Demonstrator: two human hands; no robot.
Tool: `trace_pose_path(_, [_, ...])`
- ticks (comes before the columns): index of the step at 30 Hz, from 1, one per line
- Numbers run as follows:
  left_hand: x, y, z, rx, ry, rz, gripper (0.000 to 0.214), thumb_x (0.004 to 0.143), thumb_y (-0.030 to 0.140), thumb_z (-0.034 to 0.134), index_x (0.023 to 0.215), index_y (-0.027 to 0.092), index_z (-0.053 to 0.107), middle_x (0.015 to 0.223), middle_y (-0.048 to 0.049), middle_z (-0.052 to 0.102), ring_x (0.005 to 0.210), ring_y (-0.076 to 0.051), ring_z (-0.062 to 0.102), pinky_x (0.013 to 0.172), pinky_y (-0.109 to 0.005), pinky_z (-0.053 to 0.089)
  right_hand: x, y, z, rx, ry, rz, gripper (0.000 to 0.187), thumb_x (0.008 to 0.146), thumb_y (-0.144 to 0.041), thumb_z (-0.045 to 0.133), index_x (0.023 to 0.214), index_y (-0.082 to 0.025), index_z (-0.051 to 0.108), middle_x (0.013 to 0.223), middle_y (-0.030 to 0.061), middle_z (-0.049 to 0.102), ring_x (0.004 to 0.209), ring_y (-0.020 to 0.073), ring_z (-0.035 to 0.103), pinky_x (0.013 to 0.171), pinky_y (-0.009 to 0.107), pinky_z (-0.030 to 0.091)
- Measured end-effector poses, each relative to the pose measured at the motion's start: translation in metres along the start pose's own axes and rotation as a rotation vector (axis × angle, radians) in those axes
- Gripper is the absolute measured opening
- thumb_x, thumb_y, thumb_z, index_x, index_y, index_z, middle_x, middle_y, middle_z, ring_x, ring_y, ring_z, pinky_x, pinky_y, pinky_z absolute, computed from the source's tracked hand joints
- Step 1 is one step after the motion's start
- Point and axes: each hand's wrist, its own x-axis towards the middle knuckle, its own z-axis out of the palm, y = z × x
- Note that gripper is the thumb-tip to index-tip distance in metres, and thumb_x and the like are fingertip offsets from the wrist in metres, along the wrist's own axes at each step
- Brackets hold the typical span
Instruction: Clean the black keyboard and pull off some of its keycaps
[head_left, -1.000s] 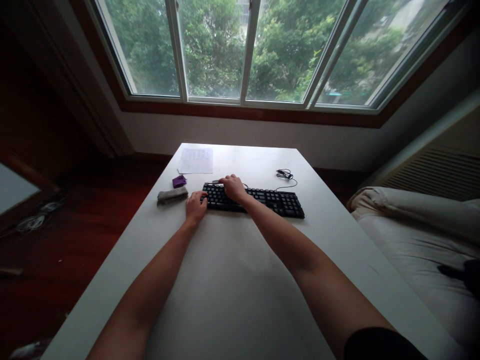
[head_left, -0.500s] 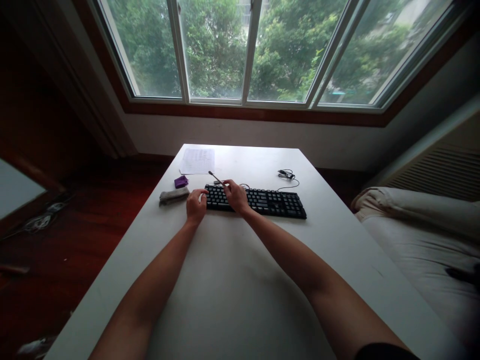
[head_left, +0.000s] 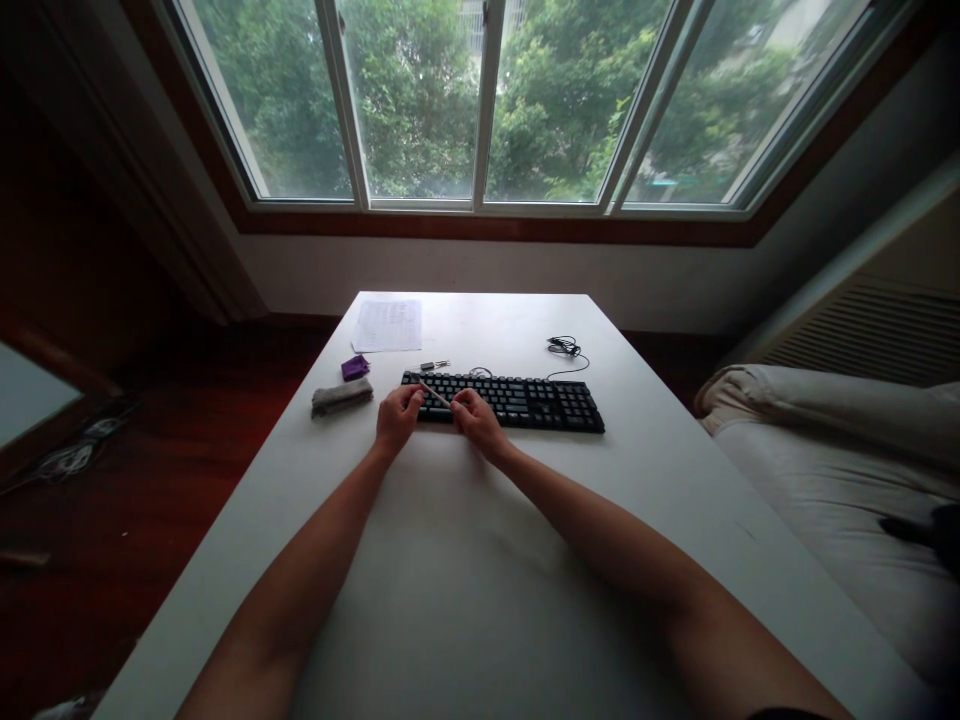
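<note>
- A grey cloth (head_left: 342, 396) and a purple piece (head_left: 355, 367) lie left of centre on the white surface (head_left: 450, 560).
- Left hand (head_left: 396, 420): fingers curled at the upper end of a thin stick (head_left: 436, 394); I cannot tell whether its grip clamps it.
- The thin stick slants just above the frame's centre, between both hands, over the left end of the black keyboard (head_left: 525, 400).
- Right hand (head_left: 476, 422): grip pinched on the thin stick's lower end.
- The black keyboard stretches right of the hands.

Your left hand (head_left: 397, 418) and right hand (head_left: 477, 420) cover the near-left corner of the keyboard (head_left: 525, 400). The thin stick (head_left: 435, 394) between them is too small to identify, and whether your left fingers grip it is unclear. Print on the paper (head_left: 388, 325): unreadable.
</note>
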Motion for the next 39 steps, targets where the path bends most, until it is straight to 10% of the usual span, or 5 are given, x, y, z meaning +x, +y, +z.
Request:
trace_pose_path(8, [-0.006,0.019,0.013,-0.448,-0.260,-0.061,0.041,0.088,0.049,0.067,0.108,0.014,0.075,0.089,-0.0064,0.073,0.080,-0.017,0.065,0.076,-0.028,0.051,-0.009,0.007,-0.007,0.145,-0.182,-0.012,0.035,0.090,-0.058,0.057,0.093,-0.025,0.048,0.062,-0.0033,0.062,0.052,0.0140,0.052,0.052,0.025,0.038])
trace_pose_path(15, [0.010,0.011,-0.003,-0.435,0.060,-0.060,0.035,0.095,0.049,0.054,0.093,0.017,0.067,0.096,-0.0061,0.071,0.083,-0.015,0.065,0.074,-0.025,0.051,-0.025,0.009,-0.030,-0.280,-0.105,-0.231,0.016,0.096,-0.037,0.055,0.092,-0.024,0.065,0.081,0.0013,0.068,0.072,0.0168,0.058,0.070,0.030,0.043])
trace_pose_path(20, [0.020,-0.009,-0.025,-0.050,0.120,-0.215,0.033,0.096,0.045,0.046,0.093,0.018,0.066,0.074,-0.0033,0.067,0.064,-0.016,0.063,0.063,-0.026,0.048,-0.028,-0.007,-0.044,-0.628,0.085,-0.408,0.017,0.098,-0.029,0.053,0.091,-0.023,0.068,0.092,0.0060,0.068,0.092,0.0221,0.057,0.086,0.036,0.041])
trace_pose_path(25, [0.020,-0.023,-0.032,0.429,0.020,-0.325,0.041,0.096,0.029,0.040,0.125,0.019,0.068,0.118,-0.0122,0.072,0.108,-0.027,0.067,0.091,-0.034,0.049,-0.026,-0.002,-0.046,-0.824,0.134,-0.420,0.014,0.096,-0.025,0.057,0.094,-0.023,0.070,0.104,0.0079,0.067,0.104,0.0249,0.053,0.094,0.039,0.037])
trace_pose_path(39, [0.020,-0.018,-0.017,0.835,-0.089,-0.245,0.052,0.099,0.019,0.035,0.147,0.027,0.054,0.124,-0.0147,0.064,0.104,-0.026,0.066,0.089,-0.035,0.050,-0.026,0.005,-0.043,-0.883,0.116,-0.425,0.009,0.095,-0.024,0.062,0.093,-0.023,0.071,0.110,0.0060,0.066,0.107,0.0238,0.052,0.096,0.038,0.037])
